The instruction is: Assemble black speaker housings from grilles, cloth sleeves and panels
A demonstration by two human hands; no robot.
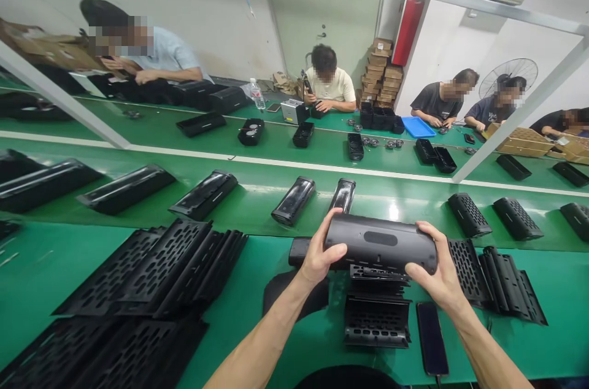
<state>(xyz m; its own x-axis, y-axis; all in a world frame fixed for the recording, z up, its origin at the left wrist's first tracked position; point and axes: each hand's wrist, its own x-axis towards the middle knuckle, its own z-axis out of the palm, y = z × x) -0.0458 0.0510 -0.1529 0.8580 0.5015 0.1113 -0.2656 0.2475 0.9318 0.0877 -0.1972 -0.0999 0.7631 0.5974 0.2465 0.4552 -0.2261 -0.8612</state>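
While the left hand [317,252] and right hand [437,266] grip a black case [391,238], slotted panels [159,266] lie around

Pinched at both ends, fingers above and thumbs in front, the case is raised over a green worktop [248,297]. This looks like a handling or checking step; the next move seems to call for steady support at each end. A phone [431,338] lies nearby. Beyond a green belt [396,196] bearing more cases [294,200], co-workers [332,88] lean over parts, a pale door [350,8] behind one.
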